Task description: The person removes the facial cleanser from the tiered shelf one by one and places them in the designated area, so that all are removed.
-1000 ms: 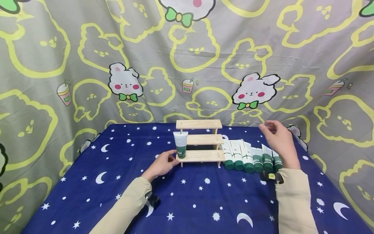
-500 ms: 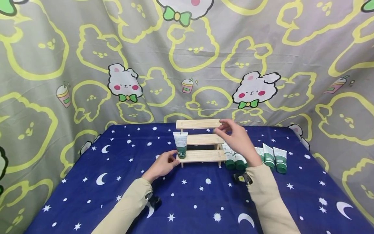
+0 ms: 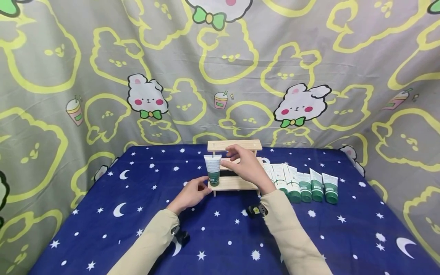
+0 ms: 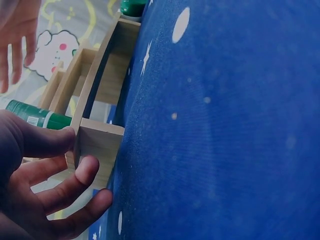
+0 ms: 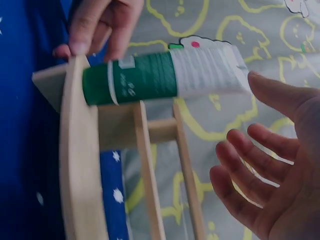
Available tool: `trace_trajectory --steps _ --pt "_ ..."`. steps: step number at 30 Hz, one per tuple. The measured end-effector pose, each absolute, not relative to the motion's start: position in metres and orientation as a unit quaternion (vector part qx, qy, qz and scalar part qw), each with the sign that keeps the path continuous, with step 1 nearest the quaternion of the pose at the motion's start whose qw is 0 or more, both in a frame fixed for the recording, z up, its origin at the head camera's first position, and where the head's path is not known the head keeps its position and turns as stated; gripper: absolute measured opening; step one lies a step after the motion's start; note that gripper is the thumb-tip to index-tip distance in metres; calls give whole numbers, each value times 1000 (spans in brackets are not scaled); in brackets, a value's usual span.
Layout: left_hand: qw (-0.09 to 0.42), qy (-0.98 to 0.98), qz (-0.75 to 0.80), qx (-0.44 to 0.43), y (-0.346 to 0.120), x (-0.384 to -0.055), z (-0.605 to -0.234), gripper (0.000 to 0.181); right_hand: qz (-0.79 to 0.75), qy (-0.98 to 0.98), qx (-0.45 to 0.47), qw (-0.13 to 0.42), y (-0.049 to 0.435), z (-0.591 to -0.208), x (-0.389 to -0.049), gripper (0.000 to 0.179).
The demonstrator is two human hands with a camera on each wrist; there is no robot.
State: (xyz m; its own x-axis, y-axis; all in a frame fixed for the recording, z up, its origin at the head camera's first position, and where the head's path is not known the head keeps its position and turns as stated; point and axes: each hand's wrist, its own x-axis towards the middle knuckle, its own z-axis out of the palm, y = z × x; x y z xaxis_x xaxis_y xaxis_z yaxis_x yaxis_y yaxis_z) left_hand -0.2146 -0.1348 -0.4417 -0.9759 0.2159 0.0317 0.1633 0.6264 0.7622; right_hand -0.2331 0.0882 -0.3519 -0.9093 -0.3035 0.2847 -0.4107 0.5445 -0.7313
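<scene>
A white and green squeeze tube [image 3: 213,170] stands cap down at the left end of the lowest step of a three-step wooden display rack [image 3: 238,184]. With thumb and fingers, my left hand [image 3: 192,193] holds that step's left end; in the left wrist view the thumb lies against the board beside the tube's green cap. Just right of the tube's flat top is my right hand [image 3: 245,166], holding nothing. The right wrist view shows its fingers [image 5: 250,162] spread and loosely bent, the thumb tip right at the crimped end of the tube [image 5: 150,80].
Several more white and green tubes [image 3: 305,187] lie in a row to the right of the rack, the nearest partly hidden by my right arm. A dark blue cloth [image 3: 137,210] with stars and moons covers the table. A patterned curtain [image 3: 185,57] hangs behind.
My right hand has swept left from above the row of tubes, across the rack, to beside the standing tube. The left hand, rack and standing tube have stayed in place.
</scene>
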Motion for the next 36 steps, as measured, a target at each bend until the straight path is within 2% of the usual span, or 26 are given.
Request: trace_trajectory --steps 9,16,23,36 --pt "21 901 418 115 -135 -214 -443 48 427 -879 207 49 67 -365 -232 45" --pt "15 900 417 124 -135 -215 -444 47 412 -884 211 64 61 -370 -231 18" --pt "15 900 419 123 -135 -215 -445 48 411 -883 214 66 61 -369 -229 19" --pt "36 891 434 125 -137 -215 -444 44 398 -884 221 106 83 -350 -228 16"
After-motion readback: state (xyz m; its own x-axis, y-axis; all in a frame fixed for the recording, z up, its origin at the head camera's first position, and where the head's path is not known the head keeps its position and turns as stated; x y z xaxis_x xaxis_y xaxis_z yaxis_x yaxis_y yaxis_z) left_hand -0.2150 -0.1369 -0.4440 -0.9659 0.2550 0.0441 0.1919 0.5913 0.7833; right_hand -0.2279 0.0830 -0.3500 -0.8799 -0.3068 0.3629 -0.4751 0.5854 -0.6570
